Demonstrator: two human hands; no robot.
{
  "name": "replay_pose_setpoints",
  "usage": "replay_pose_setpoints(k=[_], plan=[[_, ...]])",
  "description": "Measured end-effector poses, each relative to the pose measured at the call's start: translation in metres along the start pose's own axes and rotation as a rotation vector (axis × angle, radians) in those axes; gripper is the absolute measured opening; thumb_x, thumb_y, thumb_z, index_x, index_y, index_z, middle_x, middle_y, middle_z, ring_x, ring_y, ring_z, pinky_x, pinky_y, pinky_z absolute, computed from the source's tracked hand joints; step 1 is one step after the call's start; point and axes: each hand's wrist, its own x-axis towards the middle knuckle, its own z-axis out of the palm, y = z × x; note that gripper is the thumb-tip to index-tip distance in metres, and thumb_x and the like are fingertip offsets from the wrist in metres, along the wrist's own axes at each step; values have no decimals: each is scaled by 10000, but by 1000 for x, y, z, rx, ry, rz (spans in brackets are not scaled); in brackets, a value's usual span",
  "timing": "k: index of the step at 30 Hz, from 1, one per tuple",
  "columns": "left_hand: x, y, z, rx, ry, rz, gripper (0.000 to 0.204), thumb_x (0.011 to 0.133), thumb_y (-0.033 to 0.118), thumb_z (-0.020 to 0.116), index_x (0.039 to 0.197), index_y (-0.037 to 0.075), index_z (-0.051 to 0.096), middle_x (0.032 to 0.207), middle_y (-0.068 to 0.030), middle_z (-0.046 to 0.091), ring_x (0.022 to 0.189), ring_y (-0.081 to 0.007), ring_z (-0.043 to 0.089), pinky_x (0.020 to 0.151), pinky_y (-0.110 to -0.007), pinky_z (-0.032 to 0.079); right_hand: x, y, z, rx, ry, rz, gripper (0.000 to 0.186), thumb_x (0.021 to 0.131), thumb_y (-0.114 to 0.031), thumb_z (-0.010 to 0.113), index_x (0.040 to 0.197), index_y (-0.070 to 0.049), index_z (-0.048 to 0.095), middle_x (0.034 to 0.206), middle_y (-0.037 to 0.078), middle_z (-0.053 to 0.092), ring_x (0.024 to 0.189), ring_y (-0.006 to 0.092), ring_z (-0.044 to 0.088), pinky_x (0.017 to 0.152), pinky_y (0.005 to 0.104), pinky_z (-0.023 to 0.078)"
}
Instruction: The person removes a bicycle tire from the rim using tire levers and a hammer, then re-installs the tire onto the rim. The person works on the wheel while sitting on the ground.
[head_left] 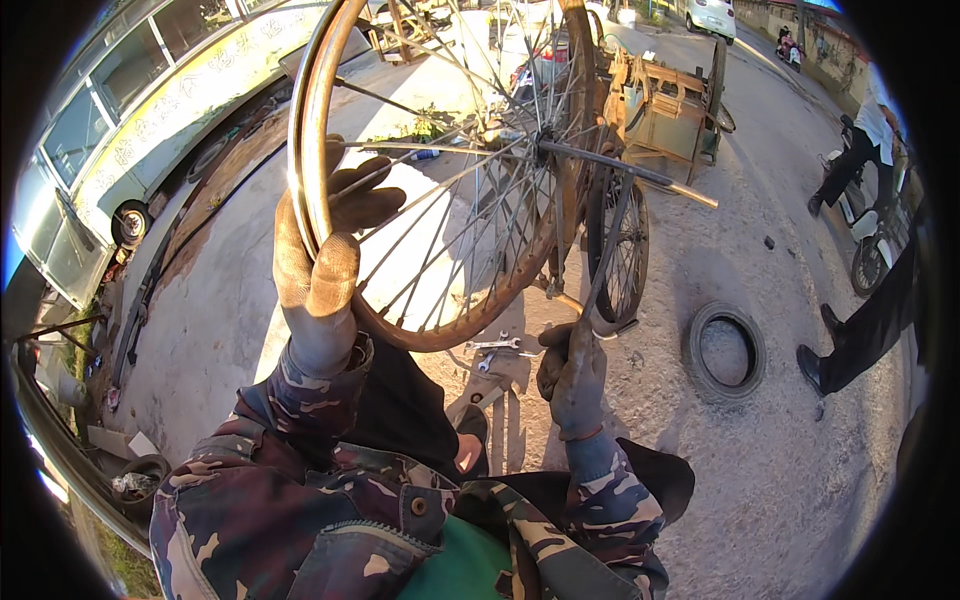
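Observation:
A rusty spoked wheel rim [318, 110] stands upright before me, its bare rim showing no tyre. My left hand [318, 265], dusty grey-brown, is closed round the rim's near left side, thumb on one face and fingers reaching in among the spokes. From the hub a metal rod [650, 175] sticks out to the right. Low on the right side, my right hand [577, 385] has its fingers curled at the lower end of a long dark bar [612, 250], which slants up beside the wheel. Behind it is a smaller spoked wheel with a black tyre [640, 265].
Wrenches [492, 350] lie on the ground between my feet. A loose black tyre [694, 350] lies to the right. Nearby are another person's legs [855, 340] and a person on a motorcycle [880, 145]. A wooden-framed cart [665, 110] stands ahead, a bus [150, 110] at left.

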Motion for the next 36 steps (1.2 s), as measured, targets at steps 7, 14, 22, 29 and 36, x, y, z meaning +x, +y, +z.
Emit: replay_pose_setpoints(k=[7,14,22,29,36], plan=[[-5,-5,4,-50,20,66,829,981,453,670,1534,-84,364,1204,-307,702,1254,-401,654,1048,-494,535,3,-6,-3,146,93,26,555,1128,-537,425,983,-35,610,543,-27,361,403,76,320,396,262,285],[-9,-5,3,4,51,49,884,970,519,662,1531,-91,354,1201,-293,701,1258,-420,647,1083,-516,501,-1,-13,-1,130,93,-4,554,1135,-517,418,963,-27,613,553,-19,387,415,72,349,396,263,285],[-43,-34,0,-26,57,83,852,1015,531,636,1533,-72,330,1438,-272,548,1260,-397,653,1071,-509,521,-2,-16,-3,-9,68,-8,573,1140,-515,400,972,-11,616,552,-18,391,414,72,352,397,262,303],[-74,-39,-6,-93,-65,-119,913,980,539,703,1556,-65,333,1440,-276,571,1305,-357,616,1101,-510,500,-5,0,-6,-162,53,-56,558,1135,-508,428,957,-15,618,548,-13,415,407,77,360,412,261,296],[-97,-62,-19,-26,-209,-112,850,1015,449,673,1575,-78,311,1467,-264,543,1351,-350,572,1123,-492,467,-10,-9,5,41,170,-48,537,1130,-504,449,959,-24,617,551,-17,424,413,72,361,407,264,289]])
